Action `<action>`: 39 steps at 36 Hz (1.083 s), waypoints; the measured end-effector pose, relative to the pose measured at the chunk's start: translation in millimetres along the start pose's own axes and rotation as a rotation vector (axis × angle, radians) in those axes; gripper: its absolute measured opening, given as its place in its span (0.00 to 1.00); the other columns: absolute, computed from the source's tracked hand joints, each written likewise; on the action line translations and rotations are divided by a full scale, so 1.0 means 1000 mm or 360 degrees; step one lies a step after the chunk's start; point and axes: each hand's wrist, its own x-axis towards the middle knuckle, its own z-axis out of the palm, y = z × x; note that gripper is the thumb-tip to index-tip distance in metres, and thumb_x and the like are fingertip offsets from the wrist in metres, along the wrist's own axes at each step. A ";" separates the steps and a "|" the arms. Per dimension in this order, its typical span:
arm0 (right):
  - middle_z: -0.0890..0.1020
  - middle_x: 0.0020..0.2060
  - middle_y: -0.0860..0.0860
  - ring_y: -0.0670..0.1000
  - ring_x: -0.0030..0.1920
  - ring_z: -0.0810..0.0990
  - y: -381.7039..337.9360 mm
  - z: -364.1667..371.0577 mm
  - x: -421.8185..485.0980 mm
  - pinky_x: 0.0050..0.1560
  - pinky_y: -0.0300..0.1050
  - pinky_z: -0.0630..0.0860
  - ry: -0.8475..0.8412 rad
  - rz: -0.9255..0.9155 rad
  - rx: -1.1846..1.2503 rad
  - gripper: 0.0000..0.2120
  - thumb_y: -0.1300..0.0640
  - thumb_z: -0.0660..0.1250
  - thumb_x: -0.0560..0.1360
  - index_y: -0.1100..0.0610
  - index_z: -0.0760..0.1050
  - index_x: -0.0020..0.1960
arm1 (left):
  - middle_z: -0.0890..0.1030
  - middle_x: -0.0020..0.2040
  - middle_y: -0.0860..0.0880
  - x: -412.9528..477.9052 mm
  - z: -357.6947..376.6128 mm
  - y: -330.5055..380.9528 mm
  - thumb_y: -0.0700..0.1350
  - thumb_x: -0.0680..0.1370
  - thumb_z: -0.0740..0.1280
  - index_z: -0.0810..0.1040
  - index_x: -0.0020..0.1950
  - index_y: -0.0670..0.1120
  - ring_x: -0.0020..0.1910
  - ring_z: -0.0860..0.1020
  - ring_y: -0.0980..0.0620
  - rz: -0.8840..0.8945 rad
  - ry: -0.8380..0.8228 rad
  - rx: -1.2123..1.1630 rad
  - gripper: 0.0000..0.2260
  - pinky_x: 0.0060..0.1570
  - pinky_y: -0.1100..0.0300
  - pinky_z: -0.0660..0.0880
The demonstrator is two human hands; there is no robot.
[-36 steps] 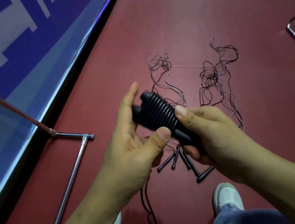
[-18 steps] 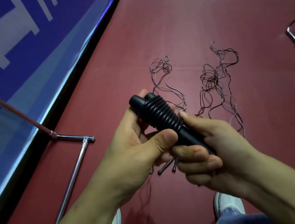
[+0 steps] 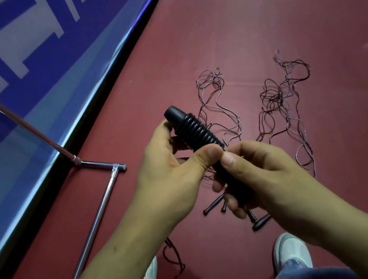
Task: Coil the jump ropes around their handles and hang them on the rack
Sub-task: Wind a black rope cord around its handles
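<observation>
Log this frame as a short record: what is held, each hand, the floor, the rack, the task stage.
held: paired black handles with a rope coil wound around them
left hand: holds the coiled part, thumb at the coil's lower end
right hand: grips the bare lower part of the handles
floor: loose ropes and spare handles
rack: metal base at left, apart from the hands
stage: bundle in hand, not yet hung

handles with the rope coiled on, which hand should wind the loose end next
Right, probably. The left hand holds the coil with its thumb pinning the last turn, so it should keep that hold; the right hand only grips the bare handles below.
</observation>
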 end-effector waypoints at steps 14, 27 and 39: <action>0.70 0.31 0.52 0.40 0.20 0.61 -0.005 0.000 0.001 0.20 0.33 0.59 -0.0254 0.0314 0.1108 0.14 0.51 0.60 0.80 0.59 0.78 0.57 | 0.82 0.45 0.50 -0.007 0.006 0.011 0.39 0.76 0.71 0.70 0.73 0.49 0.28 0.73 0.53 0.0024 -0.0183 -0.0440 0.27 0.29 0.65 0.71; 0.75 0.31 0.54 0.46 0.23 0.70 0.003 -0.001 0.001 0.24 0.39 0.68 -0.0462 0.0677 0.1151 0.22 0.43 0.58 0.82 0.58 0.78 0.43 | 0.77 0.30 0.44 -0.008 0.005 0.009 0.46 0.72 0.72 0.64 0.73 0.56 0.25 0.71 0.53 -0.0015 -0.0226 -0.0532 0.31 0.26 0.64 0.70; 0.78 0.60 0.46 0.43 0.60 0.79 -0.002 -0.023 0.009 0.56 0.47 0.80 0.0002 -0.0334 -0.0731 0.25 0.59 0.68 0.70 0.43 0.73 0.65 | 0.66 0.29 0.44 -0.002 -0.021 0.010 0.41 0.74 0.71 0.68 0.71 0.51 0.21 0.60 0.54 -0.0375 -0.0458 -0.0439 0.27 0.26 0.64 0.59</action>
